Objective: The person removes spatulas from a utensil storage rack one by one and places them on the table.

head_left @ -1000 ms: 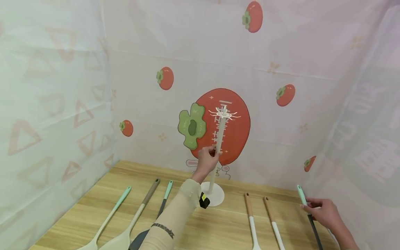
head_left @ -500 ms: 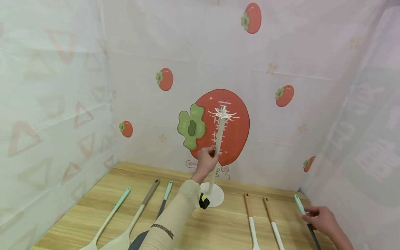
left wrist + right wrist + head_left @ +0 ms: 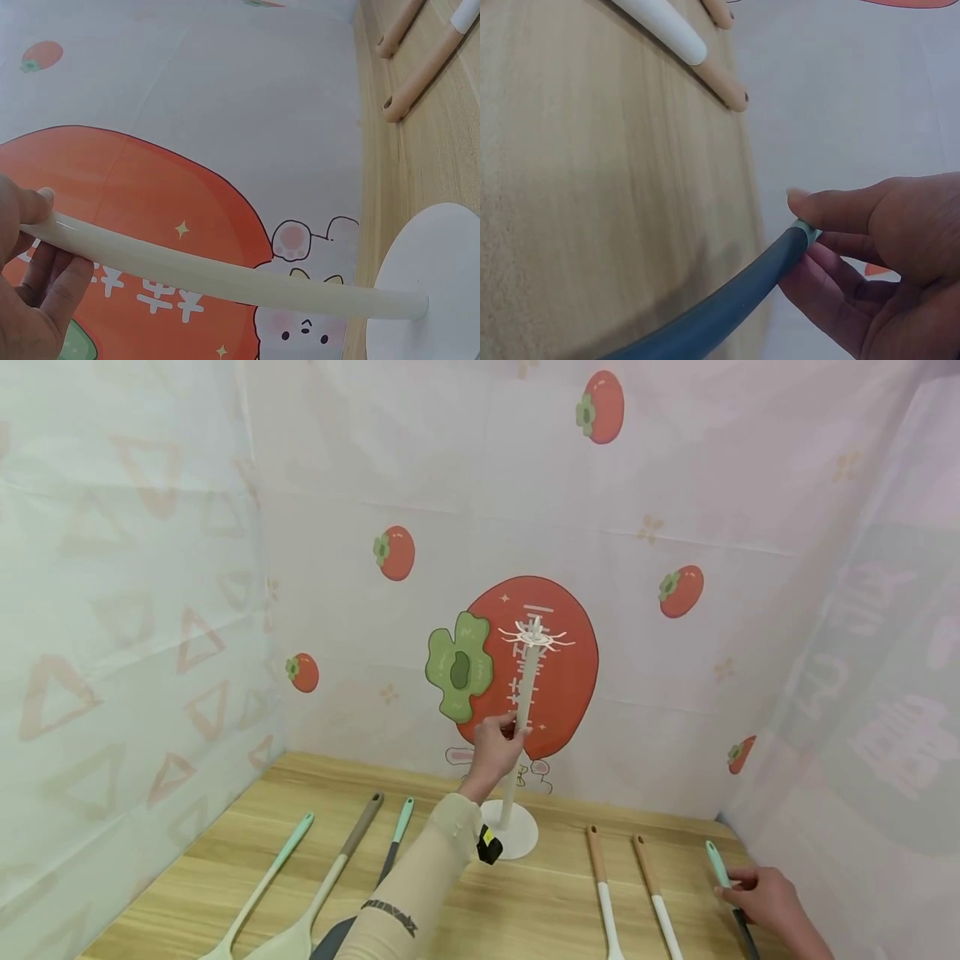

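A white utensil stand (image 3: pixel 527 681) with a ring of thin hooks on top rises from a round base near the back of the table. My left hand (image 3: pixel 495 750) grips its pole about midway, thumb and fingers round it, as the left wrist view also shows. At the right, my right hand (image 3: pixel 768 897) pinches a kitchen utensil (image 3: pixel 739 296) where its mint handle meets a dark grey shaft. Its working end lies out of view. Whether the utensil touches the table cannot be told.
Two utensils with wooden-coloured handles, one of them a white-shafted one (image 3: pixel 651 868), lie right of the stand. Left of it lie a mint-handled utensil (image 3: pixel 281 852), a grey-handled one (image 3: pixel 363 827) and a mint-and-dark one (image 3: pixel 401 822). Printed cloth walls (image 3: pixel 337 485) enclose the wooden table (image 3: pixel 525 910).
My right hand has moved toward me and slightly left with the utensil. The left hand keeps its grip on the pole, and the stand stays put.
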The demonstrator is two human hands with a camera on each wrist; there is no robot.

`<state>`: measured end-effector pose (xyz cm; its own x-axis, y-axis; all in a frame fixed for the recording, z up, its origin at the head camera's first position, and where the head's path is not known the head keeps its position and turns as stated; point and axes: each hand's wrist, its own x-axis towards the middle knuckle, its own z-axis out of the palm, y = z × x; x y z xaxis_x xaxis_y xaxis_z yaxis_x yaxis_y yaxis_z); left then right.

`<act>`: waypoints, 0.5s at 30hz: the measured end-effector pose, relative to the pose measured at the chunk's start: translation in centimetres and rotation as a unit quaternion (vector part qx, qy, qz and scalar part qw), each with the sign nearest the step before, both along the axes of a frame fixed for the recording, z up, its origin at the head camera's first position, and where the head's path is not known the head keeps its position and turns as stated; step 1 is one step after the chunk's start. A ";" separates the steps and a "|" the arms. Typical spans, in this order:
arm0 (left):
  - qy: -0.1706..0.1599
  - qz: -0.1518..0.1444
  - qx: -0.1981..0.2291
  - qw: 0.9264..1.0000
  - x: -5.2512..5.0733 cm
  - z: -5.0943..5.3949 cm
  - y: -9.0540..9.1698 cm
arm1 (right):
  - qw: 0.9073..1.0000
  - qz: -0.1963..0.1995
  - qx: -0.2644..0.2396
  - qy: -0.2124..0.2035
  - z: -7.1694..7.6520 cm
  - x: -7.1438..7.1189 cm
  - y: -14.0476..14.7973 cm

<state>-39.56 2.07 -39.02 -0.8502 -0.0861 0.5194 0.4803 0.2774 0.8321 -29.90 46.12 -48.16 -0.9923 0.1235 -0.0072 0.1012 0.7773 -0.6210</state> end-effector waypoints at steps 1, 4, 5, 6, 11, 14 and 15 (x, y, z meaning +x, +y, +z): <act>0.000 0.001 -0.001 1.000 0.0 0.0 0.0 | 1.000 -0.001 0.003 0.002 -0.2 0.0 0.0; 0.002 0.001 -0.003 1.000 -0.1 -0.1 0.0 | 1.000 -0.001 0.006 0.006 -0.7 0.0 0.0; 0.003 0.000 -0.003 1.000 -0.2 -0.1 0.0 | 1.000 0.000 0.008 0.007 -0.8 0.0 0.0; 0.004 0.000 -0.002 1.000 -0.2 -0.1 0.0 | 1.000 0.001 0.010 0.007 -1.0 0.0 -0.1; 0.009 -0.002 -0.001 1.000 -0.2 -0.1 0.0 | 1.000 -0.002 0.022 0.009 -1.2 0.3 -0.5; 0.011 0.000 -0.002 1.000 -0.1 0.0 0.0 | 1.000 -0.005 0.027 0.008 -1.3 0.3 -0.6; 0.012 0.001 -0.002 1.000 -0.1 0.0 0.0 | 1.000 -0.007 0.029 0.007 -1.3 0.3 -0.6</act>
<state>-39.63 2.05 -39.03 -0.8377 -0.0847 0.5395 0.4993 0.2815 0.8194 -29.64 45.57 -49.44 -0.9905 0.1366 0.0142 0.1035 0.8104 -0.5767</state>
